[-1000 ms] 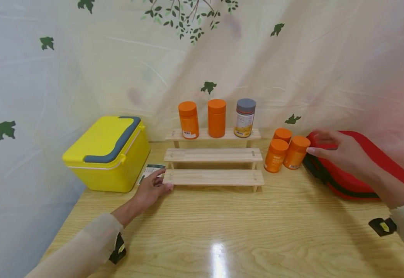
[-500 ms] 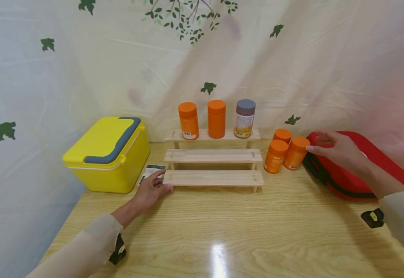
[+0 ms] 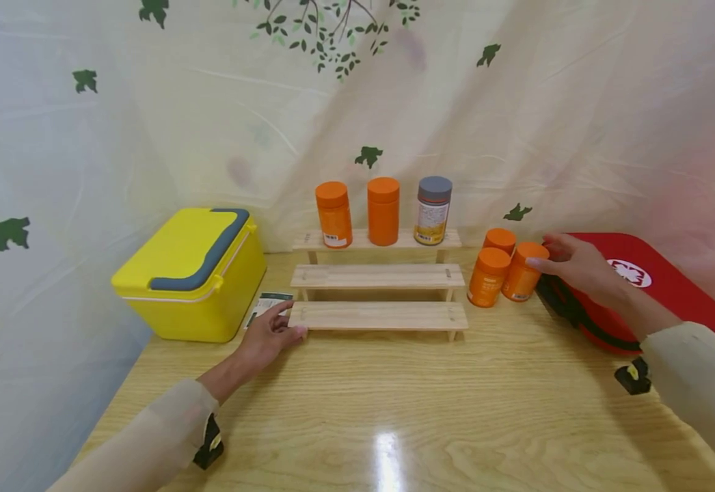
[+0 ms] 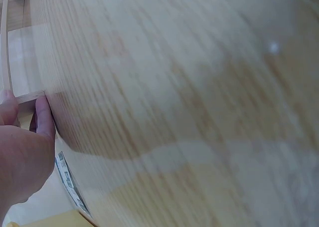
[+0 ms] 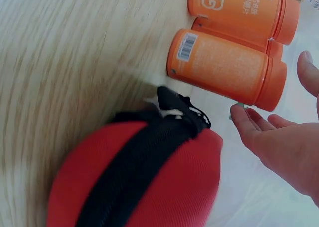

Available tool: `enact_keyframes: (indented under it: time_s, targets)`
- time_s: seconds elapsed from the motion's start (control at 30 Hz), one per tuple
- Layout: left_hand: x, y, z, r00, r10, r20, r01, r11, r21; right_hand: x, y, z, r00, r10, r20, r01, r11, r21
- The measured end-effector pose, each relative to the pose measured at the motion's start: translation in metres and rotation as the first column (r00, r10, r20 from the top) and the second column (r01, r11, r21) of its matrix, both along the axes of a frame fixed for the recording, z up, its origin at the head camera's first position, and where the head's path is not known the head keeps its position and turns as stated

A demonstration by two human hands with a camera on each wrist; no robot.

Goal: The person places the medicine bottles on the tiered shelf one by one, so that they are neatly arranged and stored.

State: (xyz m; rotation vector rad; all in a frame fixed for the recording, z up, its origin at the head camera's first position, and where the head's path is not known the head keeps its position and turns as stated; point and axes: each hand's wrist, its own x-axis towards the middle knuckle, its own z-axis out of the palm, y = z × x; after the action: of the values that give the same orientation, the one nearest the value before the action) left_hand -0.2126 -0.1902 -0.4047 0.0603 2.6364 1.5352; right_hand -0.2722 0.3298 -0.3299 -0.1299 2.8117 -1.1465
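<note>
My left hand point(image 3: 266, 339) grips the left end of the lowest step of a three-tier wooden shelf point(image 3: 377, 316); in the left wrist view its thumb and fingers point(image 4: 45, 118) pinch the board's end. My right hand point(image 3: 581, 268) is beside the nearest of three orange bottles, the right-hand bottle point(image 3: 522, 273). In the right wrist view the thumb and fingers stand spread on either side of that bottle's lid point(image 5: 272, 86), seemingly just off it. A front orange bottle point(image 3: 488, 279) and a back orange bottle point(image 3: 500, 238) stand close against it.
On the shelf's top step stand two orange bottles point(image 3: 383, 213) point(image 3: 334, 217) and a grey-lidded bottle point(image 3: 433, 213). A yellow box point(image 3: 188, 273) is at left, a printed card point(image 3: 265, 305) beside it. A red zipped case point(image 3: 659, 287) lies under my right arm.
My right hand has moved left and closer to the right-hand orange bottle, uncovering the white emblem on the red case. The left hand keeps its grip on the shelf.
</note>
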Motion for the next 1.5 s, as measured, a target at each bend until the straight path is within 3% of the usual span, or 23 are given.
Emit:
enact_keyframes:
  time_s: [0.27,0.8,1.03,1.17,1.3,1.5]
  targets:
    - [-0.001,-0.001,-0.001,1.000,0.009,0.008,-0.008,1.000,-0.008,-0.004,-0.007,-0.012,0.999,0.004,0.039,-0.003,1.000,-0.031]
    - [-0.002,-0.002,-0.002,1.000,0.007,0.011,-0.007,1.000,0.000,-0.007,-0.011,-0.019,0.996,-0.043,-0.076,0.045,0.999,0.025]
    - [-0.001,-0.003,-0.002,1.000,-0.002,0.006,0.002,1.000,0.028,0.001,-0.013,-0.017,0.985,-0.092,-0.146,0.098,0.995,0.033]
    - [-0.001,-0.003,-0.003,1.000,-0.002,0.001,0.002,0.999,0.034,0.011,-0.011,-0.007,0.975,-0.093,-0.201,0.102,0.994,0.034]
    - [-0.001,-0.003,-0.004,1.000,-0.014,0.004,0.014,0.999,0.040,0.024,-0.005,0.012,0.966,-0.101,-0.240,0.105,0.994,0.008]
    - [-0.001,-0.003,-0.004,1.000,-0.017,0.006,0.017,0.999,0.031,0.040,-0.001,0.042,0.959,-0.086,-0.272,0.040,0.985,-0.170]
